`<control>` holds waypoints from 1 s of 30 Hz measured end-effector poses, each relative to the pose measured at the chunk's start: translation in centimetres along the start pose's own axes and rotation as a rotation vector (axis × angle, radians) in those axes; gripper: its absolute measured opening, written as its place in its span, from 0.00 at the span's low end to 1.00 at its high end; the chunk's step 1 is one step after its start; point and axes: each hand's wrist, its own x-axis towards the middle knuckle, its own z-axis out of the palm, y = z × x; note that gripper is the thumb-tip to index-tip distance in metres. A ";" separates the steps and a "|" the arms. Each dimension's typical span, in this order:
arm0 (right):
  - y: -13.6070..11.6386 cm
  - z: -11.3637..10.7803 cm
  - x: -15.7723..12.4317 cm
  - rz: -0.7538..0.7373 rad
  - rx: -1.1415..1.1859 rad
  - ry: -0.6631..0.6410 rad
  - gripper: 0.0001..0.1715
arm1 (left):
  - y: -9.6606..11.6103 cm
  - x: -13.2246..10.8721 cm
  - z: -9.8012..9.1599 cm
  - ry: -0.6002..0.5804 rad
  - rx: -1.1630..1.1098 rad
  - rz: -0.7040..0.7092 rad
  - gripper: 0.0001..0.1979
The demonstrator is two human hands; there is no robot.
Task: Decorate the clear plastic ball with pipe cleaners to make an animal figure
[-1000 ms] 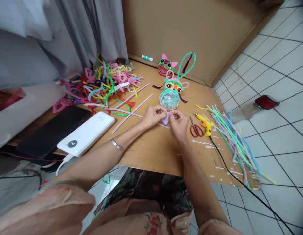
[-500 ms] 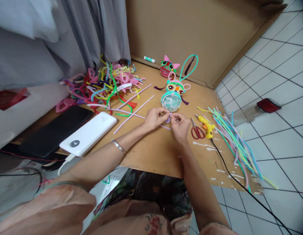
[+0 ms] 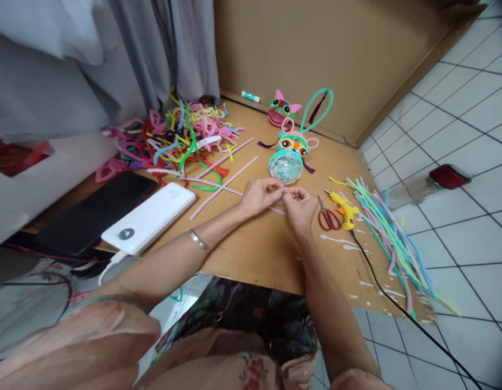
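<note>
My left hand [image 3: 259, 196] and my right hand [image 3: 300, 210] meet fingertip to fingertip above the table, both closed in a pinch. Between them is a short bent lilac pipe cleaner [image 3: 280, 202], mostly hidden by the fingers. Straight lilac pipe cleaners [image 3: 240, 171] lie crossed on the table to the left, one running under my left hand. Just beyond the fingers sits a pipe-cleaner animal head [image 3: 292, 144] with a clear, teal-rimmed dome [image 3: 285, 167]. Red-handled scissors [image 3: 329, 219] and a yellow glue gun [image 3: 345, 210] lie right of my right hand.
A tangled heap of coloured pipe cleaners [image 3: 189, 130] fills the back left. A white power bank [image 3: 149, 219] and a black phone [image 3: 98, 211] lie at left. Straight pipe cleaners [image 3: 391, 238] spread along the right edge. A second animal head [image 3: 281, 110] and glue stick [image 3: 251, 97] stand behind.
My fingertips stay pinched together, and the lilac piece between them shows less than before. The whole view has shifted slightly; the things on the table have not moved.
</note>
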 end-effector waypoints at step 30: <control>-0.2 -1.3 0.1 -0.196 -0.057 0.070 0.13 | -0.5 0.6 0.3 0.071 -0.185 -0.118 0.09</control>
